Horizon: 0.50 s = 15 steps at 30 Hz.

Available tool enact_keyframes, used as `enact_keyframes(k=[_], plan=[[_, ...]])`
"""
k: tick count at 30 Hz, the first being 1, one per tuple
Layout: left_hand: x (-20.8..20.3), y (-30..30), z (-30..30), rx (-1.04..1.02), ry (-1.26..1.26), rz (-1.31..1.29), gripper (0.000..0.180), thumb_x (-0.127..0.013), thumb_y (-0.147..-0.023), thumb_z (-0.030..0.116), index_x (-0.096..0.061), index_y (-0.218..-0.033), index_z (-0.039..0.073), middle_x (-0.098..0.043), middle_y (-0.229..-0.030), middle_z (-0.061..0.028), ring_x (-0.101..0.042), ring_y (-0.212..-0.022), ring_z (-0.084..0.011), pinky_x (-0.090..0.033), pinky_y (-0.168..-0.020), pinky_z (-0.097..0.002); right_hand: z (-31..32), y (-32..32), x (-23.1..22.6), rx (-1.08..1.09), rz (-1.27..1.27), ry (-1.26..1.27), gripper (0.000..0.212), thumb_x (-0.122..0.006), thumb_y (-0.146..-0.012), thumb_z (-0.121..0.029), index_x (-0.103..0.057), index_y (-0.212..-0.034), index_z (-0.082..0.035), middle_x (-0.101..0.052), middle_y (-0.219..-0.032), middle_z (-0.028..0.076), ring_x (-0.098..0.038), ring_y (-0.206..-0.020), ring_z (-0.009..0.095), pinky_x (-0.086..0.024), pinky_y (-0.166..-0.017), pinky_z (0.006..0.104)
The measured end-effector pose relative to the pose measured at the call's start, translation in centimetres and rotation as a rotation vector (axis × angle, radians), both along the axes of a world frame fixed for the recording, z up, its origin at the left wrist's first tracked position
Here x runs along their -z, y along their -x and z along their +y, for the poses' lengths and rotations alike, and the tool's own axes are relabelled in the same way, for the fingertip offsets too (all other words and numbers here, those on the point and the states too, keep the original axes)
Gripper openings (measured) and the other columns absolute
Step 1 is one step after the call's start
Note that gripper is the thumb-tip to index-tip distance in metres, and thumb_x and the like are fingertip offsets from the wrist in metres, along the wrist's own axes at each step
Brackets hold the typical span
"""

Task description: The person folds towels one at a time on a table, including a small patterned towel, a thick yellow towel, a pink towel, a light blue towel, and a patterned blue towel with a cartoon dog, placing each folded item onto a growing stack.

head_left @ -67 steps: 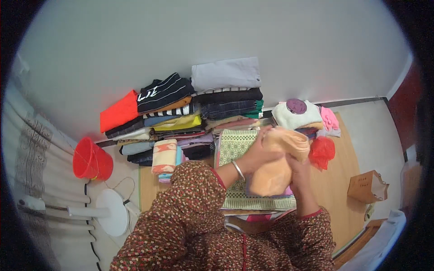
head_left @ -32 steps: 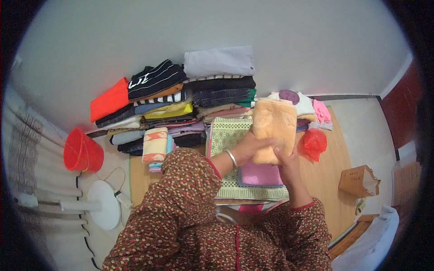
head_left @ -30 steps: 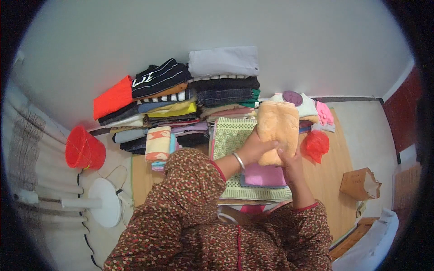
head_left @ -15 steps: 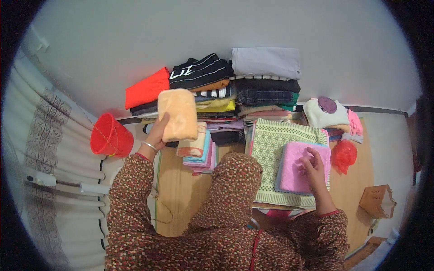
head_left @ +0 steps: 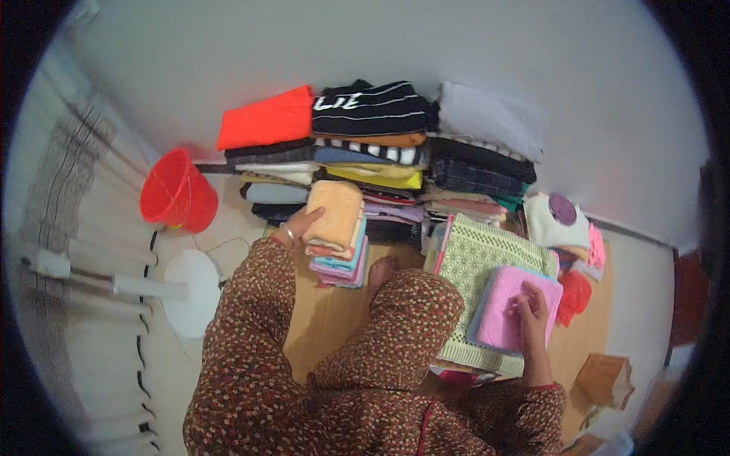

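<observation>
A folded peach towel [head_left: 335, 209] lies on top of a small stack of folded towels [head_left: 340, 272] in pink, blue and cream. My left hand [head_left: 306, 224] grips its left side, thumb over the top. To the right, a folded pink towel [head_left: 506, 308] sits with a blue one under it on a green and white patterned cloth [head_left: 475, 262]. Over the pink towel's right part is my right hand [head_left: 535, 308], its fingers loosely curled and apart, with nothing visible in them. Whether it touches the towel I cannot tell.
Tall piles of folded clothes [head_left: 372, 110] stand along the wall. A red bucket [head_left: 180, 190] and a white round base [head_left: 190, 292] are at left. At right lie a white knit item [head_left: 551, 220], a red plastic bag [head_left: 574, 296] and a brown paper bag [head_left: 604, 380].
My left hand has lowered the peach towel onto the small stack. My right hand stays over the pink towel, fingers slightly more curled. The whole view has shifted and tilted.
</observation>
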<state>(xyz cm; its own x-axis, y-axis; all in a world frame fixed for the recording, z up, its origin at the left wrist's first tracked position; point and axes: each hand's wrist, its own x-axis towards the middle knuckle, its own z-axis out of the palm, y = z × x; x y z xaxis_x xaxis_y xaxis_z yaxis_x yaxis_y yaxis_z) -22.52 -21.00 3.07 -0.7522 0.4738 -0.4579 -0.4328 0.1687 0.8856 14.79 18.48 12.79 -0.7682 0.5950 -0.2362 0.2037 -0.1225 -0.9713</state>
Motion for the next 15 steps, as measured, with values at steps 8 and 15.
enact_keyframes(k=[8, 15], plan=[[-0.6, -1.3, 1.3, -0.235, 0.663, 0.852, 0.059, -0.058, -0.081, 0.039, -0.041, -0.127, 0.006, -0.052, -0.115, -0.0175, -0.049, -0.105, -0.0318, -0.037, -0.091, -0.0401, -0.6, 0.9, -0.3, 0.026, -0.041, 0.041, 0.026, -0.051, -0.088, -0.01, -0.048, -0.113, -0.004, -0.058, -0.078, 0.006, -0.055, -0.058, 0.012, -0.045, -0.051, 0.0217], [-3.8, -8.0, 5.0, 0.418, 1.109, 1.188, 0.079, -0.065, -0.069, 0.05, -0.033, -0.134, 0.018, -0.031, -0.139, -0.0092, -0.025, -0.129, -0.0284, -0.019, -0.102, -0.0497, -0.3, 0.5, -0.1, 0.001, -0.006, 0.067, 0.025, -0.052, -0.087, -0.011, -0.049, -0.111, -0.005, -0.058, -0.078, 0.005, -0.055, -0.058, 0.011, -0.043, -0.049, 0.0201]])
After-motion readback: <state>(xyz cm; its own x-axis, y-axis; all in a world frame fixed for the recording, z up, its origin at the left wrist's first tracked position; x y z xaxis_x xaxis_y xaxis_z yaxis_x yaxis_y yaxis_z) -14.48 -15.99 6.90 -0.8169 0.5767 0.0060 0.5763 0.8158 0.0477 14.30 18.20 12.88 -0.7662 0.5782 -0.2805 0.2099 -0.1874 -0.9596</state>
